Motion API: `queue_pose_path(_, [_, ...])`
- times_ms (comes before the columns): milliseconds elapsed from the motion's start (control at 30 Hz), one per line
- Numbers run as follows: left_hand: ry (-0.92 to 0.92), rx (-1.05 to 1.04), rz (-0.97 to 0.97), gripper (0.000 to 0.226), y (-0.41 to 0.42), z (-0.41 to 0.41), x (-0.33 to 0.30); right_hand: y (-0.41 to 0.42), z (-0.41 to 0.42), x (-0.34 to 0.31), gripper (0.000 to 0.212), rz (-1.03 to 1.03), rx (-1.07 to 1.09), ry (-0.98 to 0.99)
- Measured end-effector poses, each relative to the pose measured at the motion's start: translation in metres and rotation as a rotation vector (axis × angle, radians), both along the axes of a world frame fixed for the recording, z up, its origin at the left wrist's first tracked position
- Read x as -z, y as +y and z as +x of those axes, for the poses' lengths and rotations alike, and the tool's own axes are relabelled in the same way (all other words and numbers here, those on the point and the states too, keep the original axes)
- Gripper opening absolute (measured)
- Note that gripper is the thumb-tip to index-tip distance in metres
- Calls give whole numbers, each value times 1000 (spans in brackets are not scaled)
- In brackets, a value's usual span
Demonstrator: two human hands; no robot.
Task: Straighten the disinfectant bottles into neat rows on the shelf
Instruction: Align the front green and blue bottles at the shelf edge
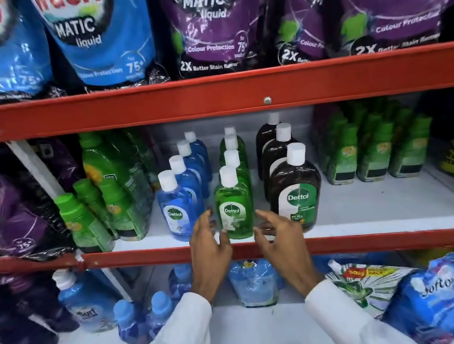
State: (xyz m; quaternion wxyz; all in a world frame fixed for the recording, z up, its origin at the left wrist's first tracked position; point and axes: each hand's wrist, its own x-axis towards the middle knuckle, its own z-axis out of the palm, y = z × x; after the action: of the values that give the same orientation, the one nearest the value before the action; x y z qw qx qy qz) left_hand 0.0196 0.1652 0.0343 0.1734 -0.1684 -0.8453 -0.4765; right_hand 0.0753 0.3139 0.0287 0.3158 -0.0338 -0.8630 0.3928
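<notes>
Three rows of white-capped disinfectant bottles stand on the white middle shelf (pixel 366 212): a blue row led by the front blue bottle (pixel 176 210), a green row led by the front green bottle (pixel 234 207), and a brown row led by the front brown bottle (pixel 296 192). My left hand (pixel 209 247) hovers just left of the front green bottle, fingers apart, holding nothing. On that bottle's right side my right hand (pixel 280 239) is spread the same way, partly covering the brown bottle's lower label. Neither hand clearly touches the green bottle.
Green-capped bottles (pixel 86 216) crowd the shelf's left side and more (pixel 370 152) stand at the right. Purple pouches (pixel 4 214) hang at far left. A red rail (pixel 145 259) edges the shelf front. Blue and purple detergent pouches (pixel 209 26) fill the shelf above; blue bottles (pixel 86 301) sit below.
</notes>
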Motion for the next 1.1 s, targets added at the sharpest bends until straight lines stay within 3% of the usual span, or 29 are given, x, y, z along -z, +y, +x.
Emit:
queue_pose_path(200, [-46, 100, -14, 30, -8, -20, -1, -4, -20, 0, 30, -12, 6, -157])
queue_pose_path(633, [-27, 139, 80, 35, -4, -23, 8, -3, -15, -1, 28, -70, 52, -136])
queue_pose_path(733, [-4, 124, 179, 39, -14, -12, 10, -8, -4, -1, 28, -169, 162, -14])
queue_pose_path(800, [89, 30, 259, 28, -31, -2, 10, -18, 5, -2, 22, -216, 229, 154])
queue_pose_path(933, [242, -166, 372, 24, -75, -2, 0, -63, -3, -5, 21, -193, 121, 233])
queue_pose_path(1000, [183, -178, 343, 34, -91, -18, -2, -84, -18, -6, 26, -141, 49, 144])
queue_pose_path(1100, [-10, -82, 140, 52, -110, -45, -3, -106, -43, -6, 40, -108, -24, 1])
